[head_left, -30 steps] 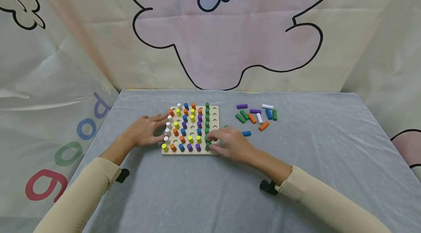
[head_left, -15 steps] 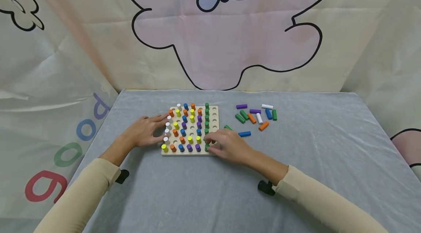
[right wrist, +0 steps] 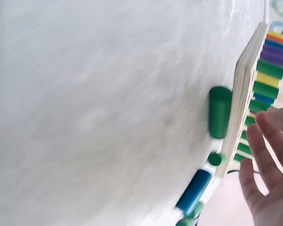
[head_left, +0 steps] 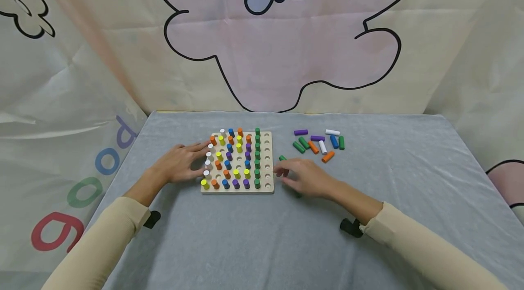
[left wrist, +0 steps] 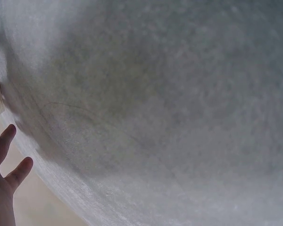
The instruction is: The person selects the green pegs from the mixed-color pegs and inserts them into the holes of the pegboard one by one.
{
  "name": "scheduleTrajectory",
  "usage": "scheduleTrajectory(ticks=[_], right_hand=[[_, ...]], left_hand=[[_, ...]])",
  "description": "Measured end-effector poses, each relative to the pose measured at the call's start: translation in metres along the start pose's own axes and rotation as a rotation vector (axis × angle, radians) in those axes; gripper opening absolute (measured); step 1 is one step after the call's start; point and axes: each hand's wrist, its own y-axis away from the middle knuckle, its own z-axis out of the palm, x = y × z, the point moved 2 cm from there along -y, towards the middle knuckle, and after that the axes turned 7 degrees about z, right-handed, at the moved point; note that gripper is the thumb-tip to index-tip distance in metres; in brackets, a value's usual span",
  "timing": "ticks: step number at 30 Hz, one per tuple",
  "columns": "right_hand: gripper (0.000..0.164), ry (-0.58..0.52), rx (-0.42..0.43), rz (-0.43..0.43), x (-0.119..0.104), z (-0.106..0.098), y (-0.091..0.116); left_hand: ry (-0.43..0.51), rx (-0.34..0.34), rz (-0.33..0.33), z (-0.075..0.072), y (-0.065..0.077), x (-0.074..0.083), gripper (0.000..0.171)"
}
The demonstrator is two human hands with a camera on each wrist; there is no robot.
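Note:
A pale pegboard (head_left: 269, 191) lies on the table, studded with upright pegs in several colours. Green pegs (head_left: 257, 162) fill one column; the column of holes to its right is bare. My left hand (head_left: 180, 163) rests against the board's left edge, fingers spread. Just off the right edge hovers my right hand (head_left: 307, 178), fingers loosely bent and holding nothing visible. In the right wrist view a loose green peg (right wrist: 220, 113) lies beside the board. Past it are another green peg (right wrist: 215, 158) and a blue peg (right wrist: 194, 190), which the hand hides in the head view.
Several loose pegs lie behind the right hand, among them an orange peg (head_left: 328, 157), a white peg (head_left: 332, 132) and a purple peg (head_left: 300, 132). A grey cloth (head_left: 229, 240) covers the table. A printed curtain (head_left: 282, 53) hangs behind it.
My right hand has let go of the green peg at the near end of the green column and moved right, off the board. The left hand stays put.

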Motion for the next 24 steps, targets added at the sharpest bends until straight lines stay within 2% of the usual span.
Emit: scheduleTrajectory(ticks=[5,10,17,24], right_hand=[[0.025,-0.107,-0.099,0.029,0.018,-0.003,0.008],[0.027,-0.164,-0.159,0.042,0.030,-0.003,0.015],[0.027,-0.183,-0.170,0.042,0.038,-0.004,0.020],[0.027,-0.119,-0.129,0.034,0.044,-0.005,0.024]], left_hand=[[0.005,-0.004,-0.005,0.000,0.000,0.000,0.074],[0.006,0.004,-0.004,0.001,0.000,0.000,0.074],[-0.001,0.004,0.000,0.001,0.000,0.000,0.074],[0.000,0.006,0.003,0.001,0.000,0.000,0.073]])
